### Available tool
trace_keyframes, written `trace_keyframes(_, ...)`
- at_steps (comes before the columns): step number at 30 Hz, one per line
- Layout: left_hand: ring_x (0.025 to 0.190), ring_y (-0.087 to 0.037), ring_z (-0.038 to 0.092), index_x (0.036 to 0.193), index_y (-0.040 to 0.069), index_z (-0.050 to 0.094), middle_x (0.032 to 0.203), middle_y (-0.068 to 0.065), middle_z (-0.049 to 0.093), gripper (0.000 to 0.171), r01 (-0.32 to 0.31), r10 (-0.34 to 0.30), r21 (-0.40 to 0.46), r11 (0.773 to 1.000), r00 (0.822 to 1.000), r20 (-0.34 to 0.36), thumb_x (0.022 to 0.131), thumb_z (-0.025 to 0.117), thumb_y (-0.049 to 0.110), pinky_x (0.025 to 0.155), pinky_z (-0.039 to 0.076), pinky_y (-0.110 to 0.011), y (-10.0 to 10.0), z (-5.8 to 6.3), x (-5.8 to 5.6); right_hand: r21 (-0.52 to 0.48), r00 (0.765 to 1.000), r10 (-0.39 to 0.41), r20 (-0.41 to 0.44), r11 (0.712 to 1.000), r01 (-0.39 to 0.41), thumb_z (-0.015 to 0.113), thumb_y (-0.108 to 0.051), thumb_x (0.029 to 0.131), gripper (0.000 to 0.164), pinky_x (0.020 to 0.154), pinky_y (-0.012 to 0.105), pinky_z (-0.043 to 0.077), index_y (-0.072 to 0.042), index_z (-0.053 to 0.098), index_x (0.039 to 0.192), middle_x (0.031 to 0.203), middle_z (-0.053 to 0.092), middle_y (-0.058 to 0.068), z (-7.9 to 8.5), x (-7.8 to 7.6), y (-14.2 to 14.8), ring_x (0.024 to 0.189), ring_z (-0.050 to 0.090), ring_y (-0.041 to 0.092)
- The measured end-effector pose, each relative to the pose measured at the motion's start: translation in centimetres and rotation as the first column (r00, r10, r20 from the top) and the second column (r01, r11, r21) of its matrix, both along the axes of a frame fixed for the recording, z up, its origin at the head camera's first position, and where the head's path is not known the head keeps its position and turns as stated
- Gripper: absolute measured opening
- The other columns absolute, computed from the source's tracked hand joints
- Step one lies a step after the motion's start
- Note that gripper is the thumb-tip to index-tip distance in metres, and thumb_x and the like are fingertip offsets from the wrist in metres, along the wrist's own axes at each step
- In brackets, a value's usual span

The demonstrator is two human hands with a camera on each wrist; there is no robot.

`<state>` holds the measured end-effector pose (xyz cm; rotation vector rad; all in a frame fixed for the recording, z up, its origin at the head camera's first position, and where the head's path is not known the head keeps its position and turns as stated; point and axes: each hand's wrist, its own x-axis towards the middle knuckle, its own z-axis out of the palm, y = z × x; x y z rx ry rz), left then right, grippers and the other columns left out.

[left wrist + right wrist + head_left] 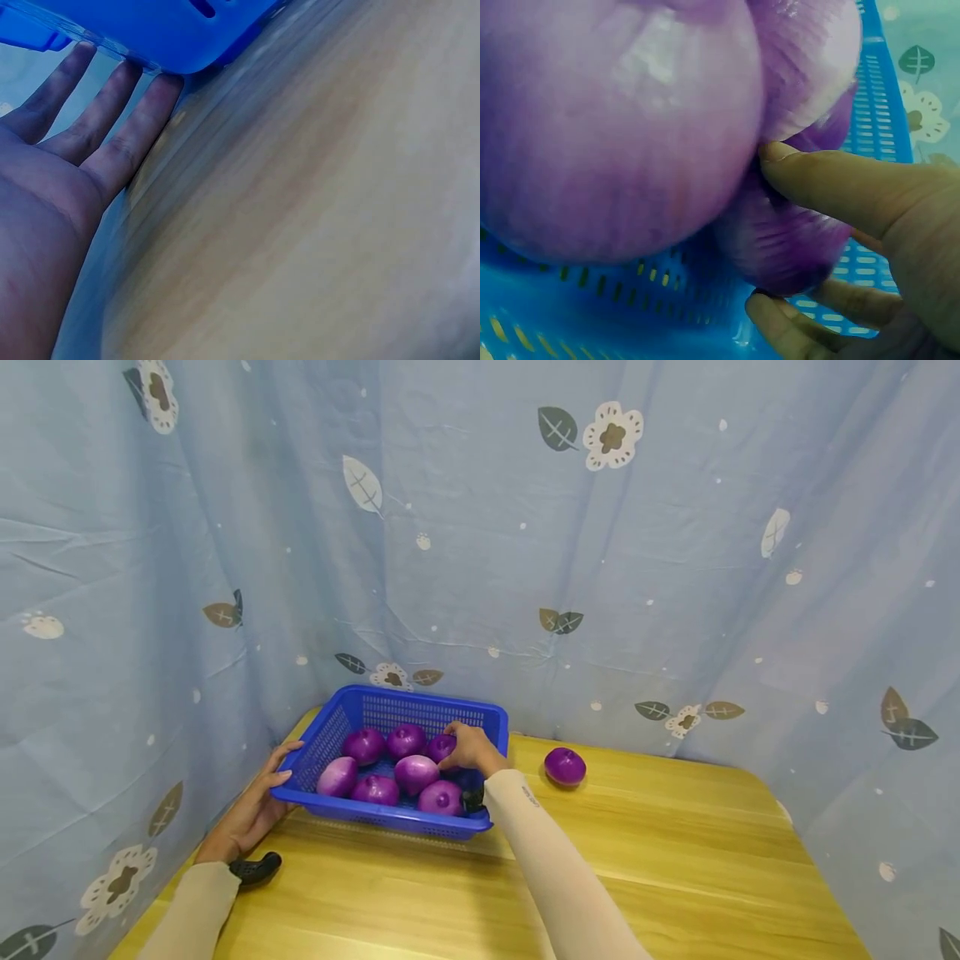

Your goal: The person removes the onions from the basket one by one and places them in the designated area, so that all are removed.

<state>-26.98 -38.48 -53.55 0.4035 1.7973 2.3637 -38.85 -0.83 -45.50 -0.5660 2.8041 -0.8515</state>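
A blue plastic basket point(375, 814) with perforated walls stands at the table's left side and holds several purple onions point(376, 790). At its left end, my left hand point(258, 802) touches the rim; in the left wrist view its straight fingers point(97, 120) meet the basket's outer side. Inside the basket's right part, my right hand point(472, 750) grips a purple onion point(438, 747). The right wrist view shows that onion point(787, 247) between thumb and fingers, beside a larger-looking onion close to the camera point(622, 127). One more onion point(566, 767) sits on the table right of the basket.
The yellow wood-grain table point(675, 843) extends right and forward of the basket. A blue curtain point(480, 527) with flowers and leaves hangs behind and along both sides. A black wrist device point(257, 868) is at the left wrist.
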Motion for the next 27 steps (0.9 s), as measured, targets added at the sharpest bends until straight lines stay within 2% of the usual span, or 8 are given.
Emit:
trace_keyframes(3,0.121,-0.021,0.054,0.163,0.033,0.019,0.153,-0.005,0.018,0.054,0.014,-0.014,0.004,1.0,1.0,-0.002,0.112,0.029,0.02,0.095,0.052,-0.032,0.2,-0.1,-0.1,-0.014,1.0,-0.003,0.027,1.0,0.003,0.091,-0.019,0.078,0.067,0.103,0.048,0.048,-0.009,0.059,0.137,0.13,0.065,0.018,-0.2,0.3,0.2,0.121,0.06,0.033)
trace_keyframes(11,0.122,-0.02,0.054,0.163,0.032,0.02,0.154,-0.004,0.019,0.053,0.028,-0.028,0.024,0.999,1.0,-0.011,0.112,0.029,0.019,0.095,0.052,-0.032,0.4,0.0,-0.2,-0.019,0.999,-0.001,-0.034,1.0,0.0,0.092,-0.021,0.076,0.064,0.101,0.046,0.049,-0.006,0.063,0.13,0.122,0.067,0.016,-0.2,0.3,0.5,0.117,0.06,0.032)
trace_keyframes(18,0.124,-0.02,0.053,0.163,0.032,0.021,0.153,-0.002,0.023,0.053,0.068,-0.066,0.042,0.997,0.997,-0.051,0.112,0.026,0.017,0.097,0.051,-0.032,0.4,0.0,-0.5,-0.012,0.998,-0.003,-0.058,1.0,0.002,0.09,-0.027,0.078,0.065,0.105,0.047,0.045,-0.005,0.063,0.133,0.126,0.063,0.017,0.1,0.2,0.7,0.125,0.053,0.033)
trace_keyframes(22,0.123,-0.019,0.054,0.162,0.033,0.023,0.152,-0.002,0.026,0.053,0.085,-0.081,0.061,0.995,0.995,-0.063,0.112,0.025,0.016,0.097,0.051,-0.032,0.3,-0.1,-0.4,-0.038,0.994,0.016,-0.107,0.999,-0.02,0.09,-0.028,0.079,0.068,0.107,0.045,0.044,-0.005,0.061,0.137,0.131,0.063,0.018,0.7,0.2,0.7,0.127,0.054,0.034)
trace_keyframes(27,0.125,-0.018,0.054,0.163,0.032,0.019,0.154,-0.002,0.02,0.053,0.075,-0.072,0.041,0.996,0.996,-0.06,0.112,0.025,0.017,0.097,0.051,-0.032,0.0,-0.2,0.1,-0.065,0.99,0.037,-0.139,0.997,-0.047,0.089,-0.031,0.08,0.07,0.105,0.046,0.044,-0.009,0.059,0.139,0.131,0.062,0.017,1.8,0.4,0.9,0.127,0.054,0.035)
